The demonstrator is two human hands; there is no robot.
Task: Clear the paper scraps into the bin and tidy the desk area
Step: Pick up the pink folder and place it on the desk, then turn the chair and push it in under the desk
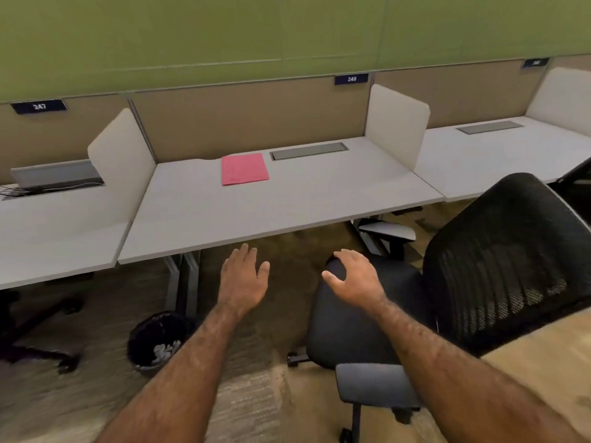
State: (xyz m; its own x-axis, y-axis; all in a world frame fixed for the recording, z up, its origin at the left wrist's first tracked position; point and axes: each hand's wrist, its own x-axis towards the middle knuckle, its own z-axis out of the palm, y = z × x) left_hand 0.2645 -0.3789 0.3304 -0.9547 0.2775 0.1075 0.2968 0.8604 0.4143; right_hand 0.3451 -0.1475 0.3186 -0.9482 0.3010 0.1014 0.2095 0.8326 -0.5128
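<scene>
Both bare hands reach forward below the front edge of the grey desk (287, 199). The left hand (244, 278) hovers over the carpet, palm down, fingers spread loosely and holding nothing; its fingertips sit just short of the desk's front edge. The right hand (355, 279) is also spread wide and rests on, or just over, the front rim of the seat of a black office chair (415, 302); whether it actually touches the seat is hard to tell. The chair stands turned sideways at the desk's right front corner, its mesh back toward the right and one grey armrest near the bottom of the view.

A pink folder (244, 169) lies flat near the back edge of the desk, left of centre, just beside the closed grey cable hatch (308, 150). White side dividers stand at the desk's left and right edges, and a dark tag reading 248 (351, 79) sits on the tan back panel.

On the floor beneath the desk's left front corner stands a black-lined waste bin (156, 340), with crumpled white paper scraps (164, 351) lying inside it
</scene>
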